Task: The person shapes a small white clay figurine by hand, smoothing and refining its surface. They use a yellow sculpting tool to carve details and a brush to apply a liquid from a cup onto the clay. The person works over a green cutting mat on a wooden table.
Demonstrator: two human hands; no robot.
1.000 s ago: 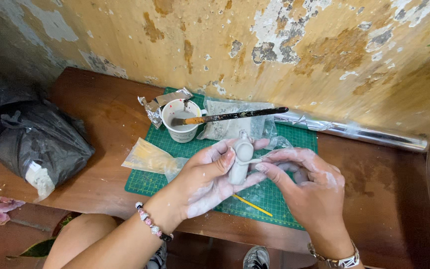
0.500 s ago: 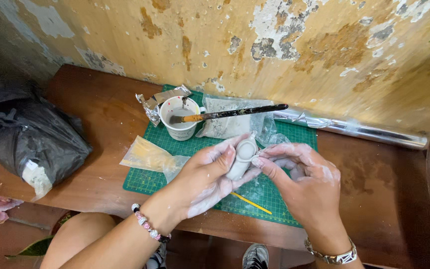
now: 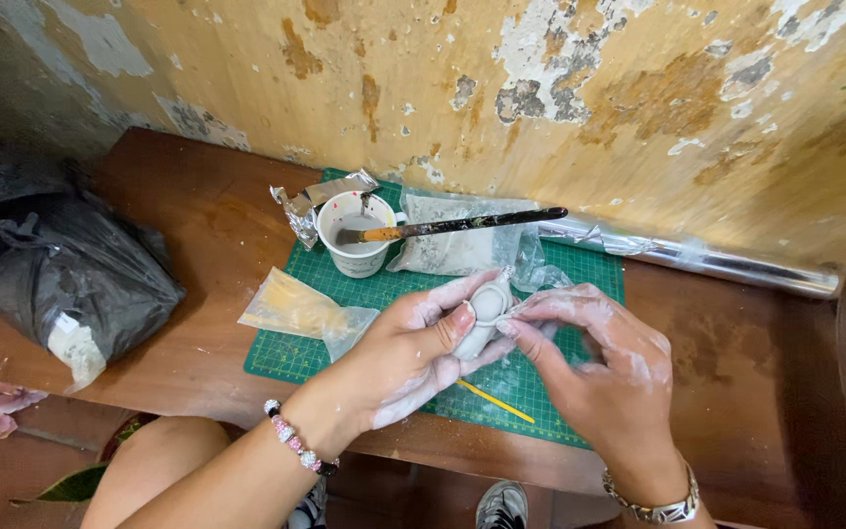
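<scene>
Both hands meet over a green cutting mat (image 3: 580,284) on a brown wooden table (image 3: 198,225). My left hand (image 3: 413,358), dusted white and with a bead bracelet at the wrist, cradles a small pale clay piece (image 3: 485,313). My right hand (image 3: 604,362), with a metal bracelet, pinches the same piece from the right with thumb and fingertips. A thin yellow stick (image 3: 496,402) lies on the mat just below the hands.
A white cup (image 3: 354,235) with a long paintbrush (image 3: 452,227) across its rim stands at the back of the mat. Beside it lie a clear bag of grey powder (image 3: 452,245), a yellowish bag (image 3: 291,309), crumpled foil (image 3: 310,201) and a foil roll (image 3: 717,260). A black plastic bag (image 3: 75,274) sits left.
The clay piece has turned in my hands; my right fingers have shifted closer onto it. The view has moved in slightly.
</scene>
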